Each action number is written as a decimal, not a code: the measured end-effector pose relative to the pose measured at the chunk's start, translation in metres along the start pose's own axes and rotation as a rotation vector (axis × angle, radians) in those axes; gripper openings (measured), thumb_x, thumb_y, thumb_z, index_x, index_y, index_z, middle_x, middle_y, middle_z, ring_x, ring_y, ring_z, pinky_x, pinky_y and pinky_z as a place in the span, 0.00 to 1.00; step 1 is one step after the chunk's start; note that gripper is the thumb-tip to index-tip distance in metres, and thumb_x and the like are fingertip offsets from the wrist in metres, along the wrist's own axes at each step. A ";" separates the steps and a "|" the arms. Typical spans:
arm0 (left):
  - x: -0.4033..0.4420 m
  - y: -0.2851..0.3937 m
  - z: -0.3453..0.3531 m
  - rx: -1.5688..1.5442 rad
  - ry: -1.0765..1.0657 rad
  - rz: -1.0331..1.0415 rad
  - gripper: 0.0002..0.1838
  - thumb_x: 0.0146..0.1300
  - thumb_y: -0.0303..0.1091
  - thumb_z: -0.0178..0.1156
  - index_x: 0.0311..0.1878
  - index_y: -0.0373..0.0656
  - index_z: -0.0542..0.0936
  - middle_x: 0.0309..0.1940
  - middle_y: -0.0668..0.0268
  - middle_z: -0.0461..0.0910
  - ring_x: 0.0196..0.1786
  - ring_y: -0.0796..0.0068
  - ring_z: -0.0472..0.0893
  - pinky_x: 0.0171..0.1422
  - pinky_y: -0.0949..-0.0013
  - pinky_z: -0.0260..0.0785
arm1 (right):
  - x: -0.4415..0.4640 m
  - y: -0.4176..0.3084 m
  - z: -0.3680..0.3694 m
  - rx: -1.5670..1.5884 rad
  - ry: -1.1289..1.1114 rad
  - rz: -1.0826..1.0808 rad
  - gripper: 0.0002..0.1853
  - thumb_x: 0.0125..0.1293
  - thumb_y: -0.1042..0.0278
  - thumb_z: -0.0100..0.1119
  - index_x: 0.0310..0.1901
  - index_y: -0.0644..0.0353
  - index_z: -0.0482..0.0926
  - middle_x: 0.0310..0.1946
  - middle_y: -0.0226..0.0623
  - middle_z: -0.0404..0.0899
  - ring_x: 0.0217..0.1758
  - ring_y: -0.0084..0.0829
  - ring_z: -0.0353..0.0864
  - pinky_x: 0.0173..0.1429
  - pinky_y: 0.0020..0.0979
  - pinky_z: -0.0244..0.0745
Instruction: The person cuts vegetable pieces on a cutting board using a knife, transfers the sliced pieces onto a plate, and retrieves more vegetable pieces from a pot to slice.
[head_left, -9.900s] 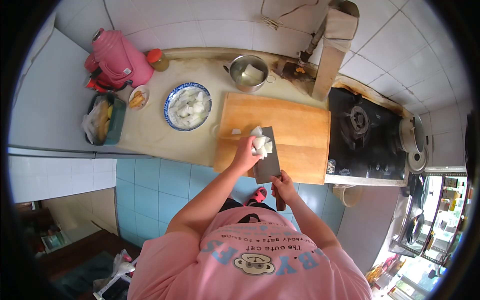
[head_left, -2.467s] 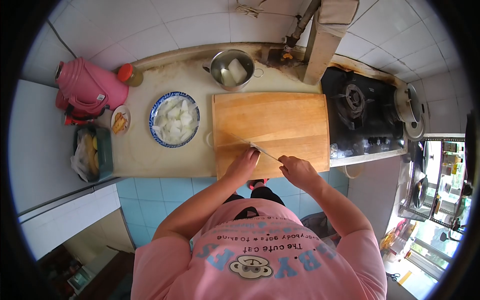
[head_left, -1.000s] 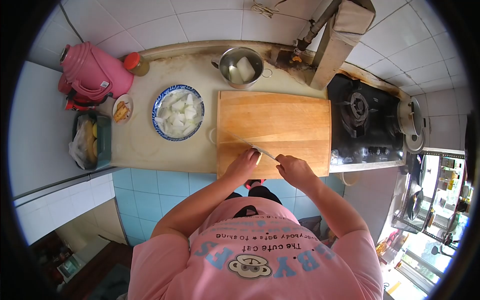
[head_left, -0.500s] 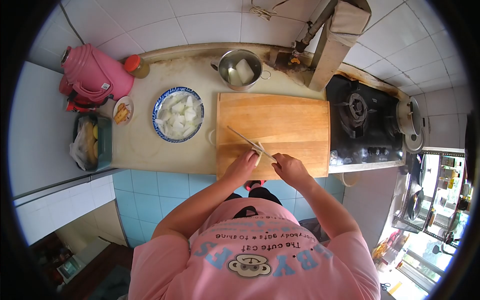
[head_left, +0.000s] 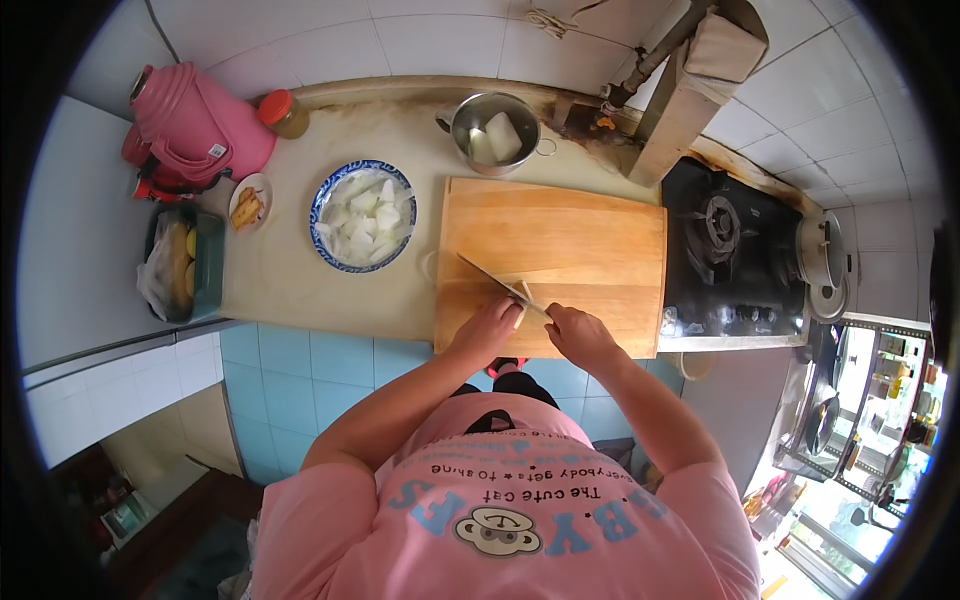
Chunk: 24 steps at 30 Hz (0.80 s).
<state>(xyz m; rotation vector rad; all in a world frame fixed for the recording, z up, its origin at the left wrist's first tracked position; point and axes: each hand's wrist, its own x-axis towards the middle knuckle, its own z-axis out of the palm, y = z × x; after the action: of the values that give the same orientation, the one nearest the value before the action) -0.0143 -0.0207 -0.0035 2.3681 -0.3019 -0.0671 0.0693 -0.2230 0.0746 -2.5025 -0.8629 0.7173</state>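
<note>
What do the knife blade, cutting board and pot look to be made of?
Knife blade: probably steel; thin and greyish, its finish unclear nearly edge-on. Cutting board: wood, smooth-looking, with visible grain. Pot: likely stainless steel, silvery and fairly shiny.

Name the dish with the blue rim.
It's the larger dish, left of the cutting board, holding white chunks; the smaller dish has a pale rim.

The cutting board (head_left: 570, 235) leaves room beyond the obstructing knife (head_left: 486, 272)
</note>
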 end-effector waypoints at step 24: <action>-0.002 -0.001 0.004 0.035 0.015 0.008 0.23 0.58 0.29 0.67 0.58 0.37 0.75 0.57 0.57 0.74 0.60 0.54 0.76 0.63 0.58 0.73 | -0.004 -0.006 -0.013 0.019 -0.030 -0.011 0.09 0.67 0.68 0.61 0.41 0.63 0.73 0.29 0.52 0.82 0.35 0.54 0.83 0.39 0.50 0.78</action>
<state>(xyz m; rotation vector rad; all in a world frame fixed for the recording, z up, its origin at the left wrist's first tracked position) -0.0163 -0.0219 -0.0072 2.4005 -0.3073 -0.0411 0.0715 -0.2240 0.0897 -2.4738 -0.8757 0.7573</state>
